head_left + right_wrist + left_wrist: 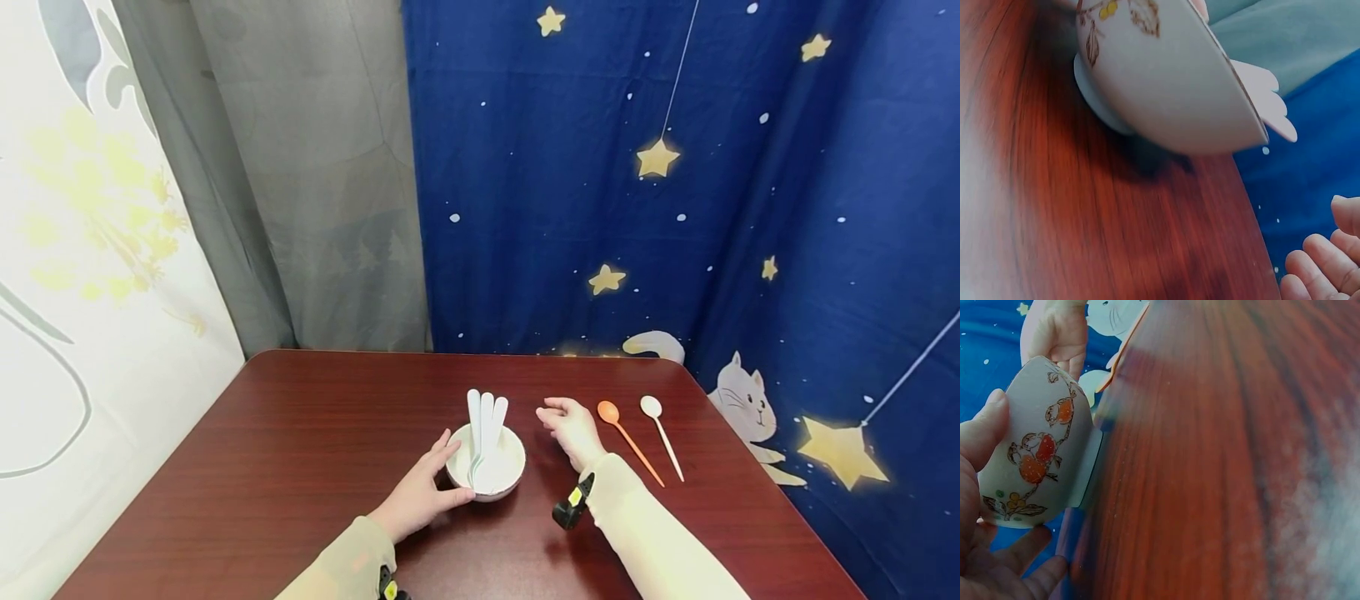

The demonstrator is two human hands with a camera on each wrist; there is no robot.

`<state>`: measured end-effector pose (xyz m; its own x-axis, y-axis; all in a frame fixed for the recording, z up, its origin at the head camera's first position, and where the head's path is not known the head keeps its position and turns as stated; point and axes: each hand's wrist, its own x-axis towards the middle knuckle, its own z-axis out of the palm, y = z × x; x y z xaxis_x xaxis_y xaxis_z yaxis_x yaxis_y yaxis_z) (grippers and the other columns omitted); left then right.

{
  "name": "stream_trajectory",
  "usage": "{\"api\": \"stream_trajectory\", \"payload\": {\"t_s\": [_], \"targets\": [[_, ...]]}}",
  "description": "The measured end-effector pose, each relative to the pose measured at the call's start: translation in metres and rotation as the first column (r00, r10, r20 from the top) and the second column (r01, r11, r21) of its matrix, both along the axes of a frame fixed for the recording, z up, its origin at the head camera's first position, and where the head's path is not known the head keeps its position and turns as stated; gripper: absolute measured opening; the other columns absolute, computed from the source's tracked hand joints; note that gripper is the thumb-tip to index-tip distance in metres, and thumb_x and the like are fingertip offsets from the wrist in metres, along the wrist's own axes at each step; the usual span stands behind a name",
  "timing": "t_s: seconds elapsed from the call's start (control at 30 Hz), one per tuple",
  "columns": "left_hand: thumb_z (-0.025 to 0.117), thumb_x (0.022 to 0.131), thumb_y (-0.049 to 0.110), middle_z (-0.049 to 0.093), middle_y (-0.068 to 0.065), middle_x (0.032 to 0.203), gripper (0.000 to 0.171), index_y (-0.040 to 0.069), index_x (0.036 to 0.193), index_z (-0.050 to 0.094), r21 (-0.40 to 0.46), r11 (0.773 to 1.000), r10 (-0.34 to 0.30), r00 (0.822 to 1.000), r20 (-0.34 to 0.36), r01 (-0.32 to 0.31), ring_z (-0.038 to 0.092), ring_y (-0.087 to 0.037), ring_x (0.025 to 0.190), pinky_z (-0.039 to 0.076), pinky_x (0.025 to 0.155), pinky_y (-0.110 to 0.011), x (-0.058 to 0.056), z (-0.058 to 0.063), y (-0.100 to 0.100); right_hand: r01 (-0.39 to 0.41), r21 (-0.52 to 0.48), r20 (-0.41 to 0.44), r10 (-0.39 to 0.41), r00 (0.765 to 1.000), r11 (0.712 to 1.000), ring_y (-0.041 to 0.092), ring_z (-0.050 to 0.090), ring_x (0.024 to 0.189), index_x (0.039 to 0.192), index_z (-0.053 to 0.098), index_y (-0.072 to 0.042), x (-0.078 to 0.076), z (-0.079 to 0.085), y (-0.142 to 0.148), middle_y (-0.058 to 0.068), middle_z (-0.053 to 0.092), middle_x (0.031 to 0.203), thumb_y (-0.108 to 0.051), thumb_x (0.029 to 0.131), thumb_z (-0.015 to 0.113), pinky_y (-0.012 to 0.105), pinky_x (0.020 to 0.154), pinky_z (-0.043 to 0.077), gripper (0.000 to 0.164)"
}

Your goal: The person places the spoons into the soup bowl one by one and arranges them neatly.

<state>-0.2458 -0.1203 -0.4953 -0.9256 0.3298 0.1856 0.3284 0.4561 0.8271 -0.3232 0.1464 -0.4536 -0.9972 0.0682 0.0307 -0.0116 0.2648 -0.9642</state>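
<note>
Left hand (422, 496) clamped on bowl (513, 457) at 8 o'clock, pale spoons (486, 417) inside, right hand (573, 429) at 2 o'clock, thumb and fingers apart, orange spoon (632, 443) at 3 o'clock

White handles (1261, 92) jut past the rim of a leaf-patterned bowl (1166, 87), apart from the right one of the hands (1330, 262).

On the table (330, 425), a bowl (513, 467) holding three utensils (487, 421) (I count by handles) sits between a person's left hand (422, 496), touching it, and right hand (574, 435), apart. Farther right lie one spoon (633, 445), then a second spoon (667, 442); a curtain (555, 208) hangs behind.
</note>
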Motion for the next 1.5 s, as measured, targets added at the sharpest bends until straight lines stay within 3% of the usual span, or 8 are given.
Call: {"api": "stream_trajectory", "payload": {"t_s": [0.27, 0.6, 0.73, 1.17, 1.5], "targets": [[0.079, 0.077, 0.044, 0.018, -0.017, 0.158, 0.089, 0.007, 0.147, 0.038, 0.01, 1.0, 0.002, 1.0, 0.005, -0.002, 0.018, -0.035, 0.143, 0.023, 0.11, -0.054, 0.002, 0.0, 0.001, 0.064, 0.033, -0.02, -0.064, 0.998, 0.997, 0.037, 0.063, 0.101, 0.124, 0.058, 0.007, 0.009, -0.005, 0.032, 0.022, 0.067, 0.109, -0.011, 0.091, 0.065, 0.046, 0.084, 0.05, 0.038], [0.078, 0.078, 0.044, 0.017, -0.016, 0.158, 0.089, 0.007, 0.148, 0.038, 0.009, 1.0, 0.004, 1.0, 0.01, -0.004, 0.016, -0.034, 0.144, 0.022, 0.111, -0.053, 0.003, -0.001, 0.003, 0.169, 0.082, -0.051, -0.165, 0.985, 0.982, 0.014, 0.062, 0.092, 0.122, 0.06, 0.007, 0.02, -0.003, 0.069, 0.02, 0.069, 0.105, -0.012, 0.089, 0.068, 0.02, 0.073, 0.045, 0.039], [0.078, 0.078, 0.044, 0.017, -0.015, 0.159, 0.089, 0.007, 0.148, 0.038, 0.012, 1.0, 0.006, 1.0, 0.015, -0.006, 0.016, -0.033, 0.144, 0.022, 0.111, -0.053, 0.003, -0.001, 0.003, 0.218, 0.11, -0.081, -0.209, 0.974, 0.97, 0.01, 0.061, 0.088, 0.121, 0.06, 0.008, 0.023, -0.005, 0.08, 0.021, 0.068, 0.106, -0.012, 0.089, 0.069, 0.017, 0.071, 0.044, 0.039], [0.079, 0.078, 0.043, 0.017, -0.016, 0.158, 0.089, 0.006, 0.147, 0.038, 0.016, 1.0, 0.001, 1.0, 0.01, -0.001, 0.016, -0.034, 0.144, 0.022, 0.111, -0.053, 0.003, -0.002, 0.003, 0.34, 0.234, -0.122, -0.32, 0.94, 0.911, 0.032, 0.062, 0.099, 0.119, 0.062, 0.006, 0.031, -0.012, 0.11, 0.023, 0.067, 0.107, -0.016, 0.09, 0.067, 0.019, 0.069, 0.045, 0.036], [0.079, 0.077, 0.044, 0.017, -0.017, 0.158, 0.09, 0.005, 0.147, 0.039, 0.02, 1.0, 0.006, 1.0, 0.0, -0.006, 0.017, -0.033, 0.144, 0.022, 0.111, -0.053, 0.001, -0.004, 0.002, 0.398, 0.271, -0.113, -0.381, 0.918, 0.877, 0.038, 0.058, 0.105, 0.118, 0.062, 0.007, 0.034, -0.028, 0.122, 0.028, 0.064, 0.111, -0.013, 0.09, 0.066, 0.046, 0.087, 0.043, 0.035]]}}
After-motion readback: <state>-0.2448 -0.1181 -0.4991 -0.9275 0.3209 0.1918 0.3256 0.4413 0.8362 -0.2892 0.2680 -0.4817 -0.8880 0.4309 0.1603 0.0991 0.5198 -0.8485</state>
